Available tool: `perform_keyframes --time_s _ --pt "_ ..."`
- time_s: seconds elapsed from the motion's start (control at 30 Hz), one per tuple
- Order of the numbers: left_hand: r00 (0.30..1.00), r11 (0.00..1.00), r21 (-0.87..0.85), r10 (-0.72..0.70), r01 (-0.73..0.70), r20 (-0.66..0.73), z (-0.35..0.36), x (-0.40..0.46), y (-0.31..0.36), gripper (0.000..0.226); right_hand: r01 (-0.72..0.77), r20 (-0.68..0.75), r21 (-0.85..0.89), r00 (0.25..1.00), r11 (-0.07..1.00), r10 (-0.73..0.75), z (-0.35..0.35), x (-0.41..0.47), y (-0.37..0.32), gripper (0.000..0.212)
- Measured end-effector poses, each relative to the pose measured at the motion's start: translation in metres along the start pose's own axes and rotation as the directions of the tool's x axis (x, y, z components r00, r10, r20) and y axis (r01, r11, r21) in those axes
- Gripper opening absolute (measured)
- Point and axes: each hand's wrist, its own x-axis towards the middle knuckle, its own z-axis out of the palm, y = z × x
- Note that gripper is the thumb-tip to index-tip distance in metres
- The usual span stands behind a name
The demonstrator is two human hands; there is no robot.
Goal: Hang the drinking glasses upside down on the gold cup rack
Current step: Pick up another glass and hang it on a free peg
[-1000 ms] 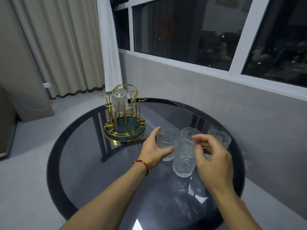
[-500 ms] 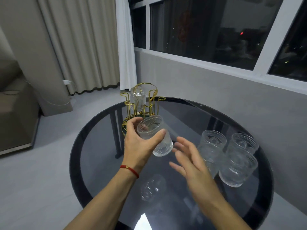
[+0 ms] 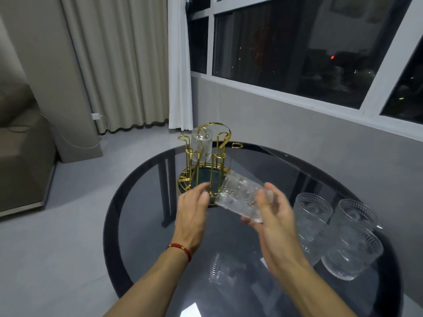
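Observation:
A clear patterned drinking glass (image 3: pixel 240 197) lies tilted on its side in the air, blurred, just in front of the gold cup rack (image 3: pixel 206 170). My right hand (image 3: pixel 272 216) grips its base end, thumb on top and fingers beneath. My left hand (image 3: pixel 194 209) is beside the glass's mouth with its fingers spread, holding nothing. One glass (image 3: pixel 201 145) hangs upside down on a rear peg of the rack. Three more glasses (image 3: pixel 312 218) (image 3: pixel 353 216) (image 3: pixel 352 259) stand upright in a cluster at the right.
Everything rests on a round dark glass table (image 3: pixel 142 202) with a black rim. A grey wall and a window run behind it. A sofa (image 3: pixel 20 156) and curtains are at the left, beyond open floor.
The glass passed from my left hand to my right hand and tipped onto its side. My left hand let go and opened. The view shifted left and nearer the rack.

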Motion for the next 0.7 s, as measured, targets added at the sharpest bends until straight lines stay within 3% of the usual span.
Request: perform_keyframes --time_s 0.1,0.17,0.27,0.43,0.5,0.7 --pt "0.992 0.881 0.468 0.007 -0.064 0.123 0.003 0.005 -0.027 0.074 0.155 -0.128 -0.147 0.976 0.977 -0.174 0.002 0.025 -0.028 0.051" --pt "0.984 0.778 0.619 -0.004 -0.11 0.18 0.01 0.005 -0.04 0.075 0.208 -0.194 -0.271 0.945 0.94 -0.265 0.004 0.055 -0.048 0.049" --pt "0.983 0.708 0.694 0.003 -0.132 0.184 0.017 0.006 -0.046 0.074 0.209 -0.225 -0.45 0.914 0.868 -0.337 0.017 0.109 -0.07 0.058" --pt "0.986 0.674 0.728 0.005 -0.125 0.164 0.017 0.006 -0.049 0.076 0.211 -0.093 -0.692 0.922 0.69 -0.376 0.045 0.187 -0.09 0.067" --pt "0.986 0.671 0.73 0.002 -0.126 0.168 0.018 0.008 -0.049 0.077 0.267 -0.004 -0.73 0.919 0.63 -0.394 0.056 0.21 -0.096 0.064" --pt "0.983 0.657 0.742 -0.008 -0.131 0.181 0.02 0.008 -0.055 0.078 0.27 0.092 -0.727 0.949 0.631 -0.301 0.095 0.252 -0.097 0.061"
